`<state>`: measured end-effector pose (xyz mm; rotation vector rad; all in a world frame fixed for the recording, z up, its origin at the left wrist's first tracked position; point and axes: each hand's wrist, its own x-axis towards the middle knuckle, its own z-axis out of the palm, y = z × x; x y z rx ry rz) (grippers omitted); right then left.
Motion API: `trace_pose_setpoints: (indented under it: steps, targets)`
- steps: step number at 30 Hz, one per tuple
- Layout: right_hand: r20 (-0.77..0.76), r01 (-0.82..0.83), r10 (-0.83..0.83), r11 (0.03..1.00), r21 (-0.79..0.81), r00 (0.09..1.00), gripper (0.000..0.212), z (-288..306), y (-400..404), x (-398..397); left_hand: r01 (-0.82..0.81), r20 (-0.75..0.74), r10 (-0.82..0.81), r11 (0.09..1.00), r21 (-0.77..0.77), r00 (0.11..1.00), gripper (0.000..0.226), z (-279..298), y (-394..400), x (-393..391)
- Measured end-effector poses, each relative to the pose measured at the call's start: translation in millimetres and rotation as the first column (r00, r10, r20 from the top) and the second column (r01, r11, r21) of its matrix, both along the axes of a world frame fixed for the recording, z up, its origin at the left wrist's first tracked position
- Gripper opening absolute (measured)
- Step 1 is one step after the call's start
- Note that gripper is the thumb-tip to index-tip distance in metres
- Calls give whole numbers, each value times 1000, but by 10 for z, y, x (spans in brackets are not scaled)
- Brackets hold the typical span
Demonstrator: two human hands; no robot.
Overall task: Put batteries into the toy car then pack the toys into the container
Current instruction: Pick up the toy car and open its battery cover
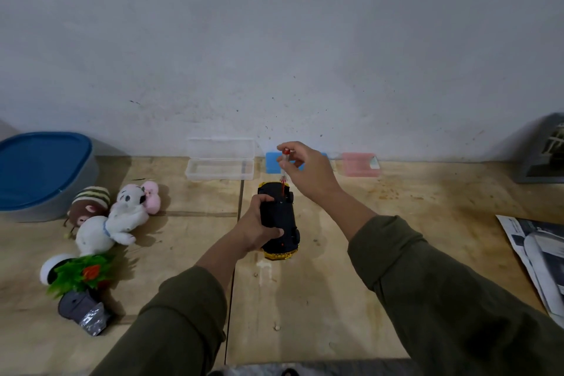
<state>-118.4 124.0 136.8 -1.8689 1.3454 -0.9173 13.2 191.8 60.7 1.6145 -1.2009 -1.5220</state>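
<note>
While the step in hand appears to be working the screw of the battery hatch, entries run left to right

Item: container (45, 174), grey with blue lid on, upper left of the lower half; toys not yet packed
Item: soft toys (113, 217) heaped just right of it, a brown striped one, a white one and a pink one touching; below them a plastic plant (81, 276) tipped over in a grey pot
Item: clear case (220, 159), lid up, at the wall left of centre
Item: left hand (259, 227), centre frame, fingers and thumb curled round the near half of the toy car (279, 223), which lies belly-up on the table (335, 284), yellow body edge showing at both ends
Item: screwdriver (284, 172), red-capped, near upright, tip on the far end of the car's underside; right hand (308, 174) pinches its top from the right, directly above and beyond the car
Item: blue box (271, 163) and pink box (360, 164) at the wall behind; printed paper (537, 253) at right edge

Handling note, as judgement: keep the shaft square to the screw, press down lightly while twisting, left hand pinning the car so it cannot roll; whether the hatch is loose cannot be told, and no batteries are in view
</note>
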Motion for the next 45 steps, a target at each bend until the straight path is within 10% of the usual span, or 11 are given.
trace_pose_setpoints:
  steps: [11,15,25,31,45]
  targets:
    - [113,-105,91,987,122,989,4,-160,97,-70,22,2,-22,1000,4,1000,63,-119,83,-46]
    - [225,106,-117,992,62,967,44,-303,150,-120,0,10,0,1000,3,1000,66,-154,91,-30]
    - [-542,201,-66,960,194,837,60,-1507,593,-517,-9,37,10,1000,-11,999,65,-404,184,108]
    - [-667,219,-32,955,199,744,67,-1674,602,-558,15,9,-15,1000,12,1000,63,-495,181,74]
    - [-352,-55,24,995,-78,936,48,-1408,349,-404,64,41,-62,997,-52,997,62,-479,60,-37]
